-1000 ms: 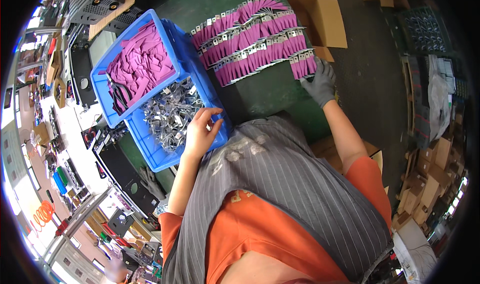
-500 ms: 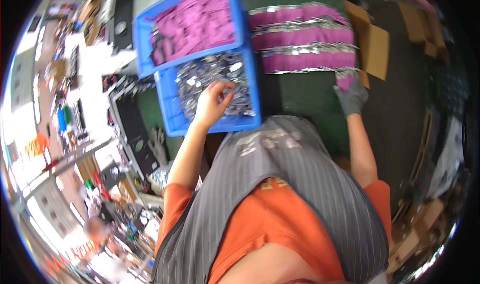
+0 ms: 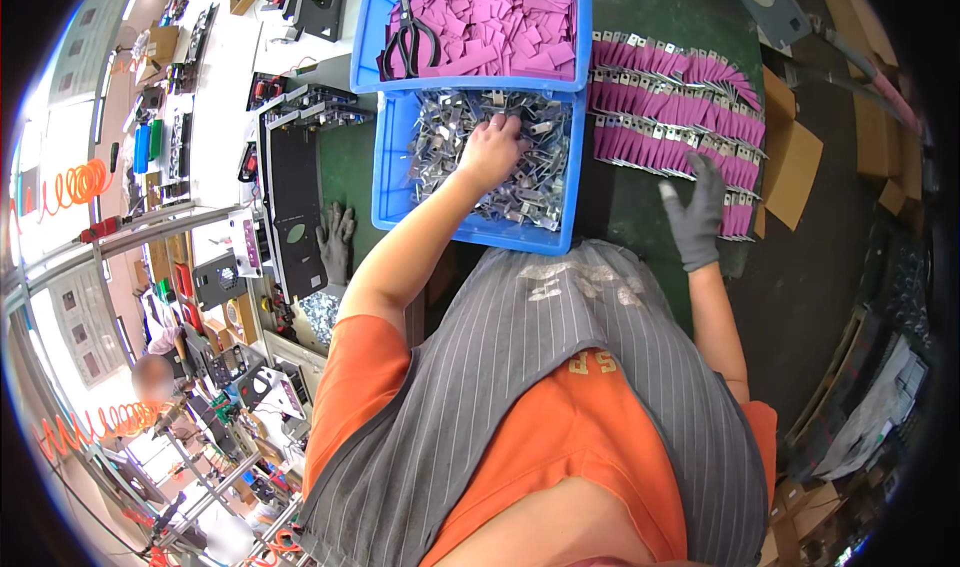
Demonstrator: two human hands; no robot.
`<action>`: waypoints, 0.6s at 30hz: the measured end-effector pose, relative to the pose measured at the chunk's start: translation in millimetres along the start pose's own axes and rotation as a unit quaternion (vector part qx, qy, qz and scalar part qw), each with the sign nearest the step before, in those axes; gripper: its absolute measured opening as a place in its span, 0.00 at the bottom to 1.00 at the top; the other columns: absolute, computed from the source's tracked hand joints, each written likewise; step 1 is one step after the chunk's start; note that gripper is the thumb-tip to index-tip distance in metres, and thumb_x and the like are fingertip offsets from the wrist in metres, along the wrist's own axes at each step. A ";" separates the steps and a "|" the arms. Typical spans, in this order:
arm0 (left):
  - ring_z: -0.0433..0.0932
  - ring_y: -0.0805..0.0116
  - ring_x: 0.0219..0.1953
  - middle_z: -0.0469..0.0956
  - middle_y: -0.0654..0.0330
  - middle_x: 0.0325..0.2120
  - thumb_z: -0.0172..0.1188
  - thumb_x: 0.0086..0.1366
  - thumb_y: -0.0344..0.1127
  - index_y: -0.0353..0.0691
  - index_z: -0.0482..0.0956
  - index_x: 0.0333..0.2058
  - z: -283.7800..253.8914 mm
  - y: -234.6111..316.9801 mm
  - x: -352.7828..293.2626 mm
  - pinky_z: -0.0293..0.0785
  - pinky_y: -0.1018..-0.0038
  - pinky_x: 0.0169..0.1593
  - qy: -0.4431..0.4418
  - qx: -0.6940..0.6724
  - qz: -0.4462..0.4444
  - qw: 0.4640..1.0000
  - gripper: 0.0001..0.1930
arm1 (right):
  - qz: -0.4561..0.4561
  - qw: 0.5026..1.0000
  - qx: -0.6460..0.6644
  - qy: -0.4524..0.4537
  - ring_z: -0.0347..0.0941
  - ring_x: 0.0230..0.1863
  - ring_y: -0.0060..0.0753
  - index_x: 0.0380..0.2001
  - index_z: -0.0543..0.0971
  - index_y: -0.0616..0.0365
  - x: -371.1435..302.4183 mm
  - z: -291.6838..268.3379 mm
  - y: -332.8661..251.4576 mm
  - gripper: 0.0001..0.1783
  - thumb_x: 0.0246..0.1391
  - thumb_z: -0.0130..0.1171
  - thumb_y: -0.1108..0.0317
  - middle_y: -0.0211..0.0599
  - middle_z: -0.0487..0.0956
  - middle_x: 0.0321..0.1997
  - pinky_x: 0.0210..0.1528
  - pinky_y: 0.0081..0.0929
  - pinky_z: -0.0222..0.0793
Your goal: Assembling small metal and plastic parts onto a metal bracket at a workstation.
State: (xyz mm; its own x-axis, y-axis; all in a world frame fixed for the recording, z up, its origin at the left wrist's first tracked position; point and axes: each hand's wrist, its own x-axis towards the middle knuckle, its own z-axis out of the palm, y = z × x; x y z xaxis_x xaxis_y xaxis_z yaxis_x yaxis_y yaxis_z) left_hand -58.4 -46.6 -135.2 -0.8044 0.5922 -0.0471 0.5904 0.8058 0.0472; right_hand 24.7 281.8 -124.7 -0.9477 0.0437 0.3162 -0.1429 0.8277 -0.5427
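Left hand (image 3: 492, 150): bare, fingers curled down among small bent metal brackets (image 3: 525, 205); whether they pinch one cannot be made out.

Right hand (image 3: 697, 212): grey-gloved, thumb and fingers spread apart, nothing visible between them; fingertips overlap the rows of purple-faced metal tabs (image 3: 675, 117), contact uncertain.

Brackets: heaped loose in the lower blue plastic bin (image 3: 392, 195), directly before the person. Judged light, stiff, smooth and not fragile, with thin edges and a likelihood of catching on one another; best lifted singly by a flat end.

Tabs: ranked overlapping on the green tabletop (image 3: 630, 199), right of the bins. Probably light and rigid, their ranks easily disturbed; suited to a hold at the sides.

Upper blue bin (image 3: 366, 32): purple strips (image 3: 500, 27), seemingly thin and flexible, with black-handled scissors (image 3: 406, 22) on them.

Writing: yellowish lettering on the orange shirt (image 3: 560, 437); pale, worn print on the pinstriped apron (image 3: 480, 367). No label is discernible on brackets or tabs.
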 end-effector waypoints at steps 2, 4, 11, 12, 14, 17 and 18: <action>0.69 0.60 0.43 0.71 0.63 0.35 0.57 0.52 0.39 0.50 0.81 0.27 16.3 -4.7 8.7 0.70 0.65 0.44 -0.025 0.044 -0.032 0.998 0.05 | -0.017 1.000 0.014 -0.004 0.62 0.57 0.48 0.53 0.67 0.55 9.0 -1.3 -23.3 0.31 0.45 0.64 0.63 0.45 0.68 0.53 0.59 0.42 0.57; 0.69 0.61 0.43 0.71 0.64 0.34 0.57 0.52 0.39 0.51 0.81 0.25 4.1 -5.8 5.9 0.69 0.65 0.44 -0.013 0.054 0.005 0.998 0.05 | -0.016 0.999 0.049 -0.013 0.62 0.57 0.48 0.52 0.68 0.55 11.5 2.3 -35.3 0.30 0.45 0.64 0.63 0.45 0.68 0.53 0.59 0.41 0.58; 0.71 0.58 0.37 0.74 0.63 0.25 0.66 0.49 0.40 0.54 0.83 0.27 -65.8 -9.7 -22.2 0.70 0.65 0.41 0.010 -0.198 -0.058 0.978 0.05 | 0.003 0.933 0.315 -0.177 0.73 0.45 0.33 0.54 0.67 0.58 24.6 -4.0 -79.9 0.27 0.49 0.60 0.68 0.41 0.73 0.49 0.44 0.28 0.72; 0.72 0.58 0.37 0.74 0.63 0.25 0.66 0.48 0.40 0.53 0.83 0.27 -76.9 -1.0 -23.1 0.70 0.65 0.41 0.009 -0.230 -0.031 0.973 0.05 | 0.009 0.905 0.375 -0.200 0.73 0.45 0.33 0.56 0.66 0.58 24.7 -2.9 -88.5 0.29 0.50 0.60 0.68 0.41 0.73 0.50 0.44 0.27 0.72; 0.72 0.59 0.35 0.73 0.62 0.24 0.66 0.49 0.38 0.50 0.82 0.27 -96.1 20.0 -23.4 0.69 0.65 0.41 0.012 -0.285 0.018 0.958 0.06 | -0.011 0.853 0.459 -0.248 0.73 0.42 0.30 0.59 0.63 0.58 29.5 -0.8 -104.5 0.31 0.52 0.59 0.69 0.40 0.72 0.52 0.41 0.25 0.73; 0.72 0.60 0.35 0.73 0.62 0.25 0.66 0.50 0.36 0.46 0.81 0.31 -110.1 38.2 -20.1 0.69 0.66 0.42 0.010 -0.268 0.021 0.963 0.09 | 0.162 0.676 0.568 -0.440 0.72 0.35 0.21 0.54 0.69 0.63 30.4 0.9 -109.6 0.23 0.54 0.55 0.71 0.34 0.73 0.46 0.38 0.18 0.71; 0.73 0.60 0.35 0.73 0.62 0.27 0.66 0.50 0.37 0.46 0.80 0.33 -112.1 37.6 -17.4 0.70 0.66 0.42 0.012 -0.282 0.024 0.959 0.10 | 0.156 0.677 0.568 -0.440 0.72 0.35 0.21 0.54 0.69 0.63 31.4 -0.4 -110.8 0.23 0.54 0.55 0.71 0.34 0.73 0.46 0.38 0.18 0.71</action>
State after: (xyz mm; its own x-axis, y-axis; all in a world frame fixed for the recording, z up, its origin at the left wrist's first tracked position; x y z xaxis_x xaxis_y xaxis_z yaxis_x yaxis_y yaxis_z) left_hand -29.6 -27.7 -20.8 -0.7822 0.6230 -0.0090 0.5025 0.6394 0.5820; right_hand 10.9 191.7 -54.3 -0.7137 -0.6473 -0.2678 0.4510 -0.1321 -0.8827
